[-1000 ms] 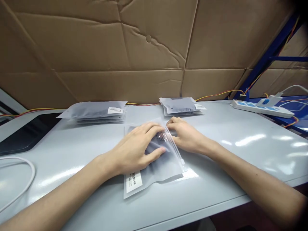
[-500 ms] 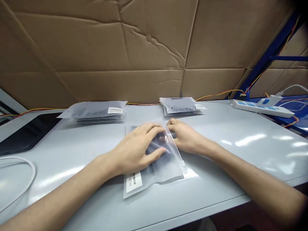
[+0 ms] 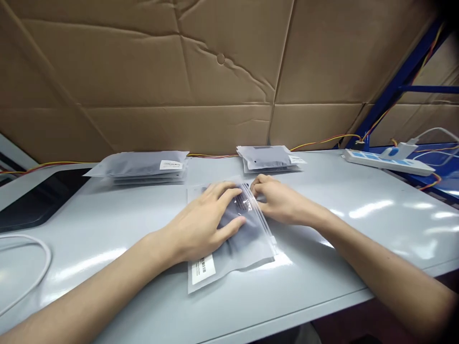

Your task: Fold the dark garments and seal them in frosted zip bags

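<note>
A frosted zip bag with dark contents lies on the grey table, its zip edge on the right and a barcode label at its lower left. My left hand rests flat on top of the bag with fingers spread. At the upper part of the zip edge is my right hand, its fingers curled together against the bag. What those fingers hold, if anything, is hidden. The zip slider sits near the lower end of the edge.
Similar bags are stacked at the back left and back centre-right. A black tablet-like slab and a white cable lie on the left. A power strip is at the back right, before cardboard.
The dark object seen at my right fingers is no longer visible there. The right hand has shifted slightly, and the bag has turned a little under my left hand.
</note>
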Demonstrator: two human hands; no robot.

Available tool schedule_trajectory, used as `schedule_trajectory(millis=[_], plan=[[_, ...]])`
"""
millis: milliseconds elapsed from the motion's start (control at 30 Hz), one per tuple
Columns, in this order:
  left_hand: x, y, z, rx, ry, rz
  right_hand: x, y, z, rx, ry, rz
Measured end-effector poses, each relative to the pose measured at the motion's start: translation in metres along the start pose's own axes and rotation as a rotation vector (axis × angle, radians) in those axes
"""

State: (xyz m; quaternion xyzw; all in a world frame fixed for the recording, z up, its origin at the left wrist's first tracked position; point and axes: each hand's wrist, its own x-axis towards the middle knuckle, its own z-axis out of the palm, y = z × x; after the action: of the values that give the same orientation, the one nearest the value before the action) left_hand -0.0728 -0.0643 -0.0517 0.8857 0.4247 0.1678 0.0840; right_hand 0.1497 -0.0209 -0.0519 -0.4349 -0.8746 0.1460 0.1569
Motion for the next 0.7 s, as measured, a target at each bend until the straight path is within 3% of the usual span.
schedule_trajectory(millis=[233,500,700], plan=[[0.001,-0.006,0.011,0.049,-0.107,-0.076,0.000,0.019,-0.014,-0.302,0.008,0.149],[0.001,-0.008,0.012,0.061,-0.139,-0.067,0.002,0.038,-0.025,-0.605,0.016,0.301],[0.000,-0.009,0.006,0.089,-0.214,-0.110,0.001,0.037,-0.028,-0.604,0.078,0.412]])
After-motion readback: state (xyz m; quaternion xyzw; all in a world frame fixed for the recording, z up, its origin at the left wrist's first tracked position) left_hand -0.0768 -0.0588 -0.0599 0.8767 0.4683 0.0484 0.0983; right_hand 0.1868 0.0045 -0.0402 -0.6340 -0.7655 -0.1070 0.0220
